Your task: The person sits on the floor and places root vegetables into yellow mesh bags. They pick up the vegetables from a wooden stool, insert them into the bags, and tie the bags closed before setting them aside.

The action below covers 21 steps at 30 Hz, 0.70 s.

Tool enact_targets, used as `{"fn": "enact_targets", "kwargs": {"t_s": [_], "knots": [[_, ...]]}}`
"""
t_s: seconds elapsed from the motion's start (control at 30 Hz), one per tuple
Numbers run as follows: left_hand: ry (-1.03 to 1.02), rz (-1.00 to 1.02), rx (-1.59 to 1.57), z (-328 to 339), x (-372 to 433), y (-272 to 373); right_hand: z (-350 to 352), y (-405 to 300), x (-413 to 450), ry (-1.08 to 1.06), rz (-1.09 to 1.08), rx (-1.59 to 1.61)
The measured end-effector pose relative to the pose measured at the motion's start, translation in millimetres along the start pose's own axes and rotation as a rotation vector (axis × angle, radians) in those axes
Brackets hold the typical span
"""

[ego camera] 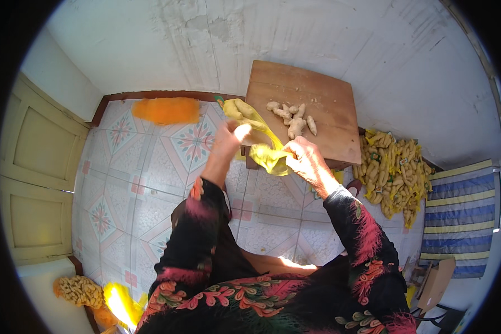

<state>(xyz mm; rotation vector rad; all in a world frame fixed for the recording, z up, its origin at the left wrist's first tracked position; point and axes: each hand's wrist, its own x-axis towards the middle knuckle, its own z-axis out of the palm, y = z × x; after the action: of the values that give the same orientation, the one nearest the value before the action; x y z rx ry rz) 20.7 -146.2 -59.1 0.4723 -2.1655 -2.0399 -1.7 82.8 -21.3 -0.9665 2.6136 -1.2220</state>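
A yellow mesh bag with ginger in its far end stretches across the left edge of a small wooden table. My right hand pinches its gathered loose end. Beside the filled part is my left hand, blurred, thumb raised; whether its fingers grip the mesh is unclear. A green label shows at the bag's far tip. Several loose ginger pieces lie on the tabletop, just beyond my right hand.
Filled yellow mesh bags of ginger are heaped right of the table. Orange netting lies on the tiled floor by the wall. Another filled mesh bag sits lower left. Lower right are a striped sheet and a cardboard box.
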Motion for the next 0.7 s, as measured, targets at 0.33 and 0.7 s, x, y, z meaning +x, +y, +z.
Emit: {"fn": "enact_targets", "kwargs": {"t_s": [0.33, 0.7], "knots": [[0.154, -0.281, -0.735, -6.2, 82.6, -39.7, 25.3, 9.5, -20.9, -0.09, 0.064, 0.214], [0.214, -0.173, -0.526, 4.9, 83.3, -2.6, 36.6, 58.1, 74.6, 0.235, -0.259, -0.496]]}}
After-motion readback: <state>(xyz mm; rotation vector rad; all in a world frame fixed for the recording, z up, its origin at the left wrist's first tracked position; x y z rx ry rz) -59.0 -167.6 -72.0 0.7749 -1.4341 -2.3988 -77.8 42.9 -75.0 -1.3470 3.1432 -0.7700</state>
